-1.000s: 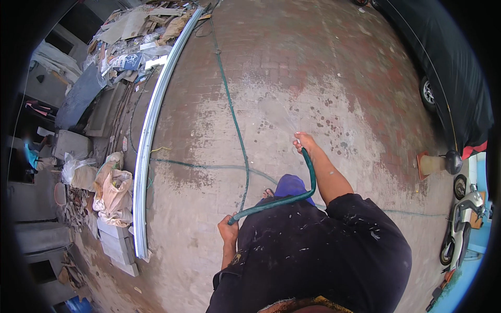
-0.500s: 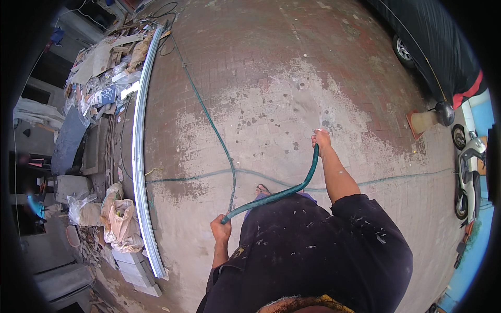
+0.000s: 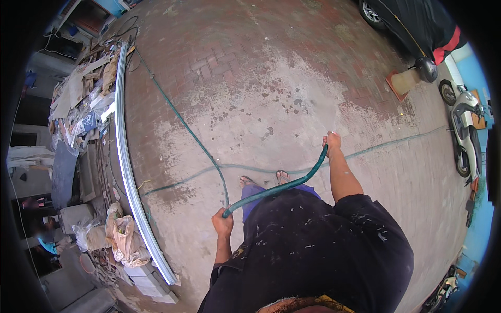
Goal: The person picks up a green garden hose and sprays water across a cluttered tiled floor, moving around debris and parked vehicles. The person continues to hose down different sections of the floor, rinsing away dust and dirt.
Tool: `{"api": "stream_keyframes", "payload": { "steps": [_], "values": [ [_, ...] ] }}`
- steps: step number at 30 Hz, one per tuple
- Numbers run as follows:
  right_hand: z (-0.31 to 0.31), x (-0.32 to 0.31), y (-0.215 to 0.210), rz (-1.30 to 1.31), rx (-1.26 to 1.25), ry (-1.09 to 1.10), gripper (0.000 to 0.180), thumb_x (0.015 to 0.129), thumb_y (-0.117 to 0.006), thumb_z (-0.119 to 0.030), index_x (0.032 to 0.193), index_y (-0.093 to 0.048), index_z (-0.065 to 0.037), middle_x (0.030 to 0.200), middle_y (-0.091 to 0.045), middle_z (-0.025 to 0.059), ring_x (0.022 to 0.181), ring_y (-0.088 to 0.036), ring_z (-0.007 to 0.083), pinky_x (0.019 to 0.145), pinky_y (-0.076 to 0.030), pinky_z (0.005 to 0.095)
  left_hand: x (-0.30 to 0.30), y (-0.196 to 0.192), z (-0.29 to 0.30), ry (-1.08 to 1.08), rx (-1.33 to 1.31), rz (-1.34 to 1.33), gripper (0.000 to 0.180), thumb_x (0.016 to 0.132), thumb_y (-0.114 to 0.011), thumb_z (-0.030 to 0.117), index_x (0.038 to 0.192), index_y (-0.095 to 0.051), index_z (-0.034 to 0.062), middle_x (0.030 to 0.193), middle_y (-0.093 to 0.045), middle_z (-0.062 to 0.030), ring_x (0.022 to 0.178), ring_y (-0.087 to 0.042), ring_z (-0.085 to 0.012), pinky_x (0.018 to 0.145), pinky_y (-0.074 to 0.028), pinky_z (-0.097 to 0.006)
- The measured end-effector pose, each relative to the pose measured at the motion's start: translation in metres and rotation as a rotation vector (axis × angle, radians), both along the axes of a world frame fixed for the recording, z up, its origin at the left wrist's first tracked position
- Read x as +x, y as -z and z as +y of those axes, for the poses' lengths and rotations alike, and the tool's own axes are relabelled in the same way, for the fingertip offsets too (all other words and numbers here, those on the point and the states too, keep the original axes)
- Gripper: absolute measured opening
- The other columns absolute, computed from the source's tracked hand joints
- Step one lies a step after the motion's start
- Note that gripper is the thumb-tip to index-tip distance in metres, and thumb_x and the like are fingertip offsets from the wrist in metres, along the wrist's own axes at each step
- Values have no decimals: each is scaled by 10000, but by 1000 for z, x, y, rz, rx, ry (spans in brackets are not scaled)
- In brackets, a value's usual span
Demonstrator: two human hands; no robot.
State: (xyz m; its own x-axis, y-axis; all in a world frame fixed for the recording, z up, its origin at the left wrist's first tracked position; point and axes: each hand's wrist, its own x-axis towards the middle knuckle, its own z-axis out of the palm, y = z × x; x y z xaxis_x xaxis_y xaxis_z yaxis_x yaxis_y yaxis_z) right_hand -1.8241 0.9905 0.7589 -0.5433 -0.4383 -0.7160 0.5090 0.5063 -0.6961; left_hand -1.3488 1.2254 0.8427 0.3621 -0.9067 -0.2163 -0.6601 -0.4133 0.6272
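Person stands on brick paving (image 3: 292, 62), both feet (image 3: 263, 180) bare, dark shirt speckled white. Right hand (image 3: 332, 141) stretched forward, fist closed round end of green hose (image 3: 282, 187). Left hand (image 3: 223, 225) low by hip, gripping same hose further back. Hose runs on across paving toward far left corner. Long pale curved rail (image 3: 128, 161) along paving's left edge, sacks (image 3: 122, 237) and rubble beside it. Dark car (image 3: 412, 26) at far right corner; scooter (image 3: 464, 130) at right edge.

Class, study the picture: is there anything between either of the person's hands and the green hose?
Nothing visible. The right hand grips the green hose near its end, and the left hand grips it lower down.
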Motion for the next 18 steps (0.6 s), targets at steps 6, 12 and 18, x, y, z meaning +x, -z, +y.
{"api": "stream_keyframes", "payload": {
  "steps": [6, 12, 18],
  "values": [
    [56, -63, 34, 1, 53, 154, 108, 935, -493, -122, 1037, -470, -97, 676, -555, 98, 485, -497, 153, 385, -411, 285, -52, -19, 0, -7, 48, 13, 445, 917, -698, 279, 617, -535, -6, 515, -457, -181, 493, -325, -254, 497, -367, -404],
    [95, -90, 75, -64, 203, 185, 125, 965, -490, -195, 1009, -497, -78, 694, -553, 74, 446, -449, 126, 363, -391, 251, -72, -26, 13, 39, 83, -41, 446, 912, -709, 278, 612, -537, -3, 496, -441, -166, 477, -319, -233, 481, -355, -396],
    [62, -48, 80, -193, 177, -47, 154, 945, -512, -158, 1087, -484, -104, 709, -571, 92, 474, -480, 130, 379, -410, 263, -72, -30, 46, -68, 27, -67, 446, 927, -699, 263, 608, -534, -1, 481, -390, -127, 490, -302, -166, 463, -324, -374]
  ]
}}
